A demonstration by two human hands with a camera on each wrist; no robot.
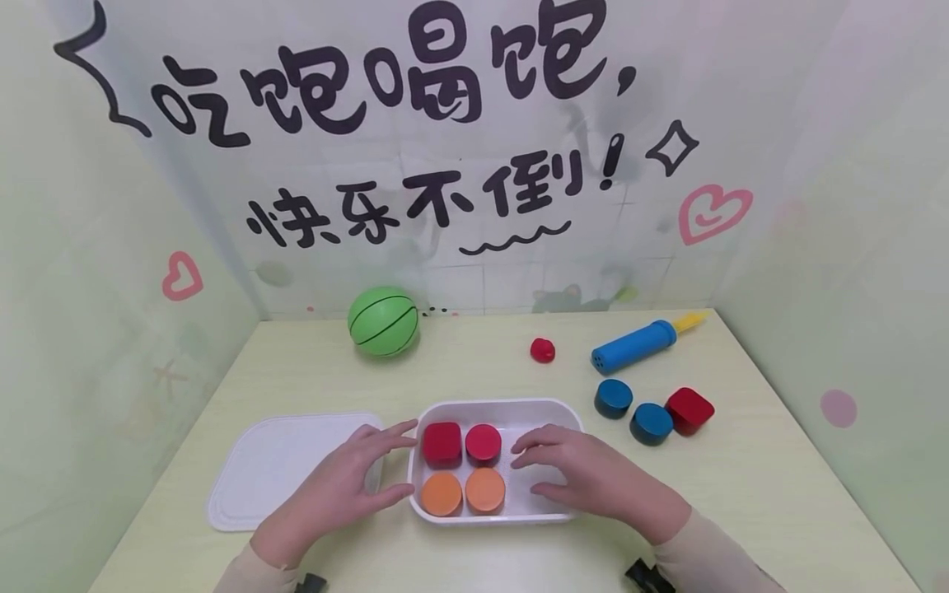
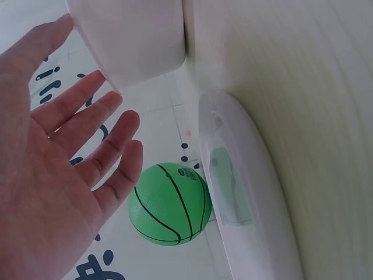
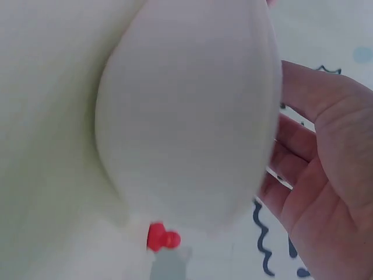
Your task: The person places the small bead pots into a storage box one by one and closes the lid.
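Observation:
A white plastic box stands in the middle of the table. Inside its left half are a red square block, a red round block and two orange round blocks. My left hand is at the box's left edge, thumb and fingers spread; in the left wrist view its fingertips lie at or very near the rim. Over the right part of the box hangs my right hand, fingers loosely bent, with nothing seen in it. The box wall hides its fingertips in the right wrist view.
A white lid lies left of the box, partly under my left hand. Behind stand a green ball and a small red piece. To the right are a blue pump, two blue round blocks and another red block.

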